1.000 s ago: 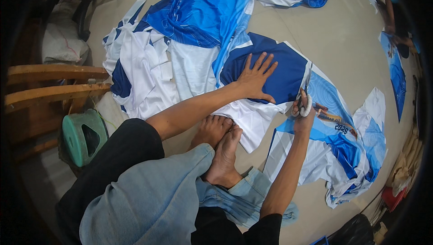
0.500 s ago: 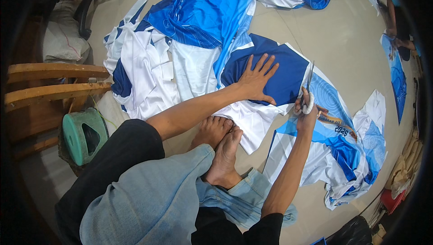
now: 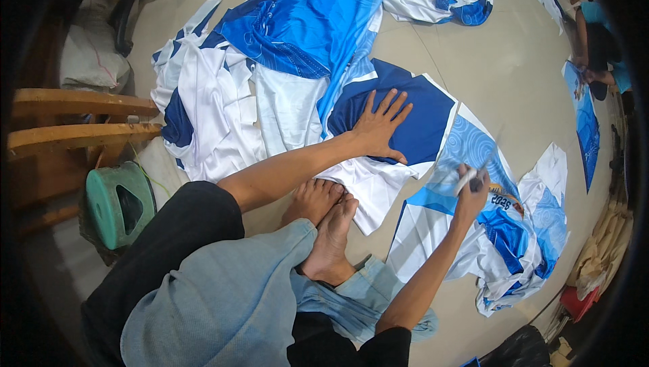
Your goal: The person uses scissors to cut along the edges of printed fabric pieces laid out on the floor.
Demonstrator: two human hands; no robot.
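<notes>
My left hand (image 3: 380,126) lies flat with spread fingers on a dark blue fabric panel (image 3: 422,115) that has a white border. In my right hand (image 3: 472,191) are scissors (image 3: 466,180) with white-wrapped handles; their blades are smeared by motion. The scissors are over a light blue and white printed fabric piece (image 3: 466,147), just right of the dark panel. A narrow gap of floor shows between the two pieces along the upper part of their edges. White cloth (image 3: 372,188) sticks out below my left hand, close to my bare feet.
A heap of white and blue fabric (image 3: 216,103) spreads at the left, with bright blue cloth (image 3: 291,36) behind it. More crumpled fabric (image 3: 524,238) lies at the right. A green stool (image 3: 105,208) and wooden slats (image 3: 88,134) stand at left. Another person (image 3: 598,46) handles blue cloth far right.
My right hand with the scissors has moved right and nearer to me, off the dark panel's edge. My left hand stays flat on the panel. The view has shifted slightly.
</notes>
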